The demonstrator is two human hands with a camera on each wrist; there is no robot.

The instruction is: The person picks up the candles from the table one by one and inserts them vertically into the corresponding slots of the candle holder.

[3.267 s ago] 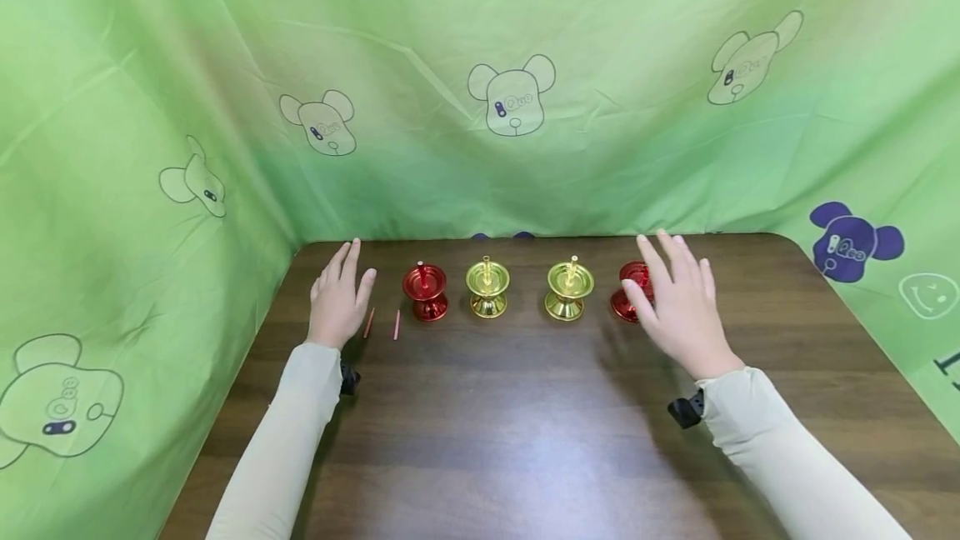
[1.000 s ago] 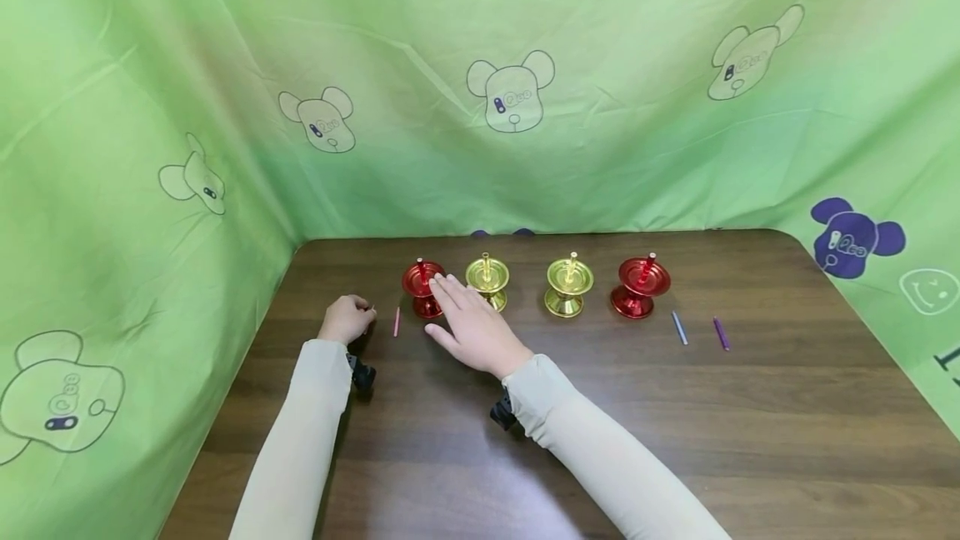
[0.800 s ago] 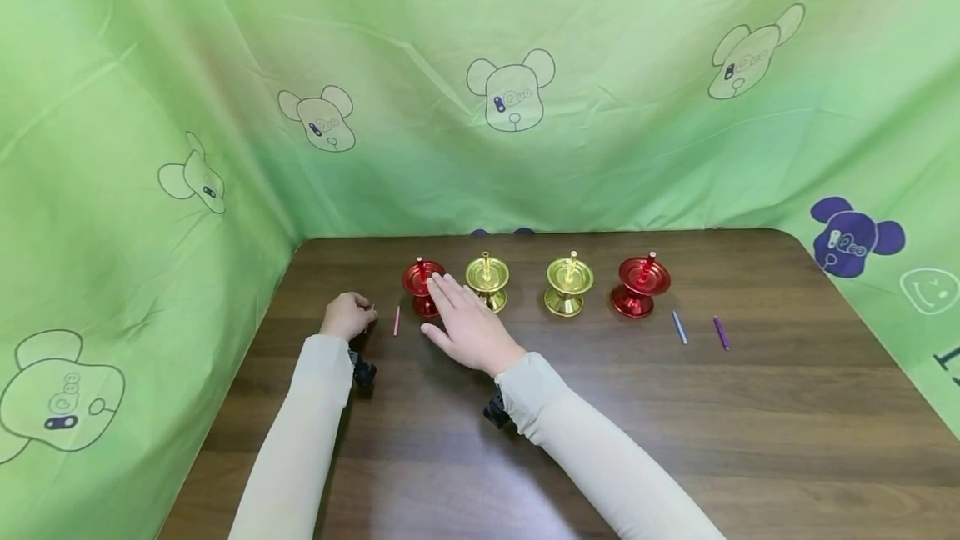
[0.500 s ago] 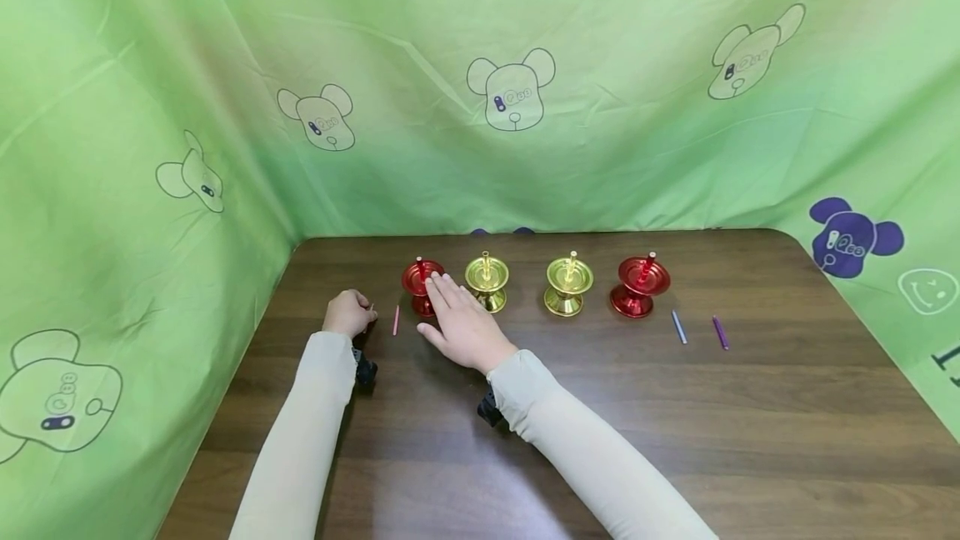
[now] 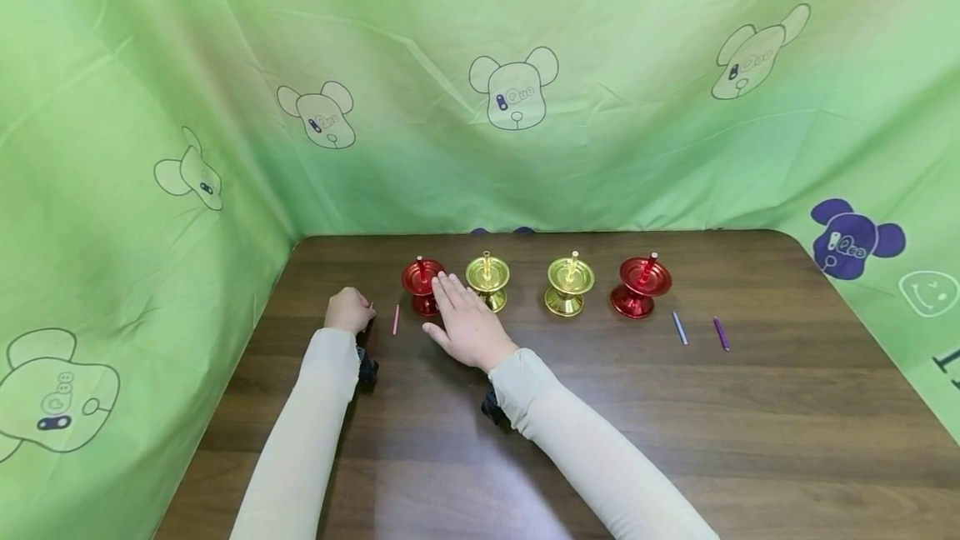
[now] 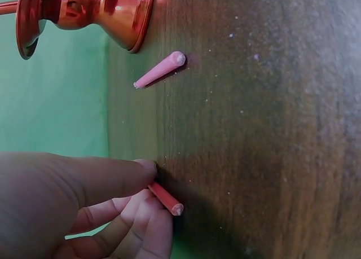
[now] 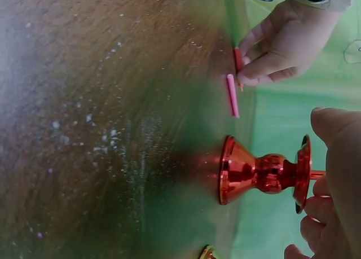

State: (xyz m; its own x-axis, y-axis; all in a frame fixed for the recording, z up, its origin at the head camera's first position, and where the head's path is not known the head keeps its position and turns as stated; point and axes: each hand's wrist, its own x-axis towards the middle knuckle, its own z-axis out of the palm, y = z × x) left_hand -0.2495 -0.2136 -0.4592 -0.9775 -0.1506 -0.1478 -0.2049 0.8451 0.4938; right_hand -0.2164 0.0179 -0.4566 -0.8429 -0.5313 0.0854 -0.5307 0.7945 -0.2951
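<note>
At the table's left end my left hand (image 5: 348,311) is low over the wood. Its thumb and fingers pinch a slim red candle (image 6: 167,200), whose blunt end sticks out of the grip in the left wrist view. Just right of it lies a pink candle (image 5: 396,320). My right hand (image 5: 468,330), fingers extended, hovers beside the left red candle holder (image 5: 415,278) and overlaps it in the head view. In the right wrist view, that holder (image 7: 240,171) stands upright with its spike bare, and the fingers are close to its dish.
Two gold candle holders, the left one (image 5: 487,272) and the right one (image 5: 564,304), and a second red candle holder (image 5: 633,302) continue the row. A blue candle (image 5: 679,328) and a purple candle (image 5: 721,334) lie to the right. Green cloth (image 5: 517,182) hangs behind the table.
Since the oldest frame, my right hand has swung left from the right red holder to the left one. My left hand has come down and pinched the red candle. Recently both have hardly moved.
</note>
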